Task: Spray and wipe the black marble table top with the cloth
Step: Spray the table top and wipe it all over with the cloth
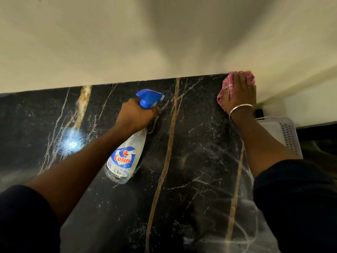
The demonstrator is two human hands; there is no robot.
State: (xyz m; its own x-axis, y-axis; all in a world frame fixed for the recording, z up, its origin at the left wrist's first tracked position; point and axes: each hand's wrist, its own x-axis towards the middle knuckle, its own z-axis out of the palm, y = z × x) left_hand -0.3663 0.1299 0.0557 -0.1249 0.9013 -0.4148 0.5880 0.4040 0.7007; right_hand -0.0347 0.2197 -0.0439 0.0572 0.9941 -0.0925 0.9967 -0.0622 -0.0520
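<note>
The black marble table top (191, 143) with gold and white veins fills the lower half of the view. My left hand (135, 115) grips the neck of a clear spray bottle (124, 157) with a blue trigger head, held above the middle of the table. My right hand (240, 92) lies flat on a pink checked cloth (225, 90), pressing it to the table's far right corner against the wall. A silver bangle circles the right wrist.
A cream wall (145, 42) borders the table's far edge and right corner. A white perforated plastic basket (286, 132) stands just off the right edge of the table. A bright light reflection shows on the marble at the left.
</note>
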